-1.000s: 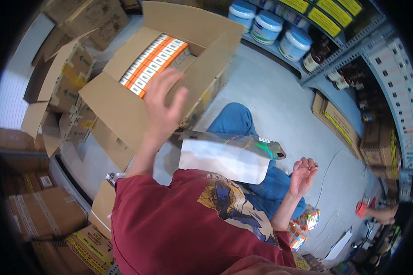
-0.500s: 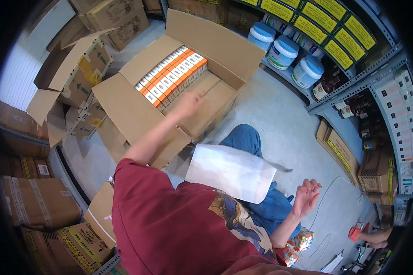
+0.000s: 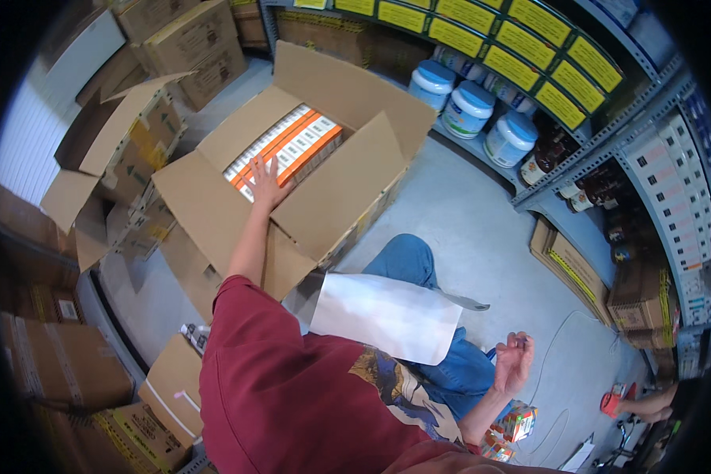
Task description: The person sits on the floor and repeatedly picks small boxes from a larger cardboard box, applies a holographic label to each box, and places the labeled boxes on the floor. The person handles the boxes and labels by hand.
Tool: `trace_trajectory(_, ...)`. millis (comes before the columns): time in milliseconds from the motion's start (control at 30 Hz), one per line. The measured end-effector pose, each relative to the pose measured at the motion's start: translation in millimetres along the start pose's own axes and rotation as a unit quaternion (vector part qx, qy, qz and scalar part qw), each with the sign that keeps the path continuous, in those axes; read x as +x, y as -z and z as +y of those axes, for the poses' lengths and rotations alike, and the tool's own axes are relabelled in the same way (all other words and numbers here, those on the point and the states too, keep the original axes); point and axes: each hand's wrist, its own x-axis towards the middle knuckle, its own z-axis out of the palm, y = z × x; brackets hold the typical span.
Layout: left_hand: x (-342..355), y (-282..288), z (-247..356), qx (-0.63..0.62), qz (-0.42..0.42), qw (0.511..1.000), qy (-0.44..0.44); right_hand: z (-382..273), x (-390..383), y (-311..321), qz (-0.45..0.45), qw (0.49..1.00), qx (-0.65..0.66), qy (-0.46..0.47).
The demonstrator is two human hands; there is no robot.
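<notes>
My left hand (image 3: 265, 188) rests with spread fingers on the near end of several small white-and-orange boxes (image 3: 304, 142), packed in rows inside a large open carton (image 3: 193, 189). A brown cardboard panel (image 3: 344, 178) slants across the right part of that carton and hides what lies beneath. My right hand (image 3: 513, 365) hovers palm up over the floor beside my knee, its fingers loosely bent and apart; I make out nothing held in it. Across my lap lies a blank white sheet (image 3: 387, 316).
Another opened carton (image 3: 134, 138) stands at left, with stacked cartons (image 3: 193, 43) behind. Shelving at right bears blue-lidded tubs (image 3: 468, 110) and yellow-labelled boxes (image 3: 529, 67). Beside my right forearm are colourful packages (image 3: 517, 423). Another person's hand (image 3: 626, 404) shows at lower right.
My left hand has moved left from the carton's bare inside onto the small boxes. The cardboard panel now rises at a slant beside them. The whole view has shifted slightly.
</notes>
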Motion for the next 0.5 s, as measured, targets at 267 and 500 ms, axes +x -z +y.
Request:
trace_trajectory(267,3.5,-16.9,-16.0,-0.006,-0.024,1.000,-0.016,4.4,-15.9,3.0,0.028,0.997,-0.058,-0.031)
trace_trajectory(500,34.4,-5.1,17.3,-0.029,-0.097,0.991,-0.086,3.2,-33.2,0.6,0.073,0.995,-0.070,-0.005)
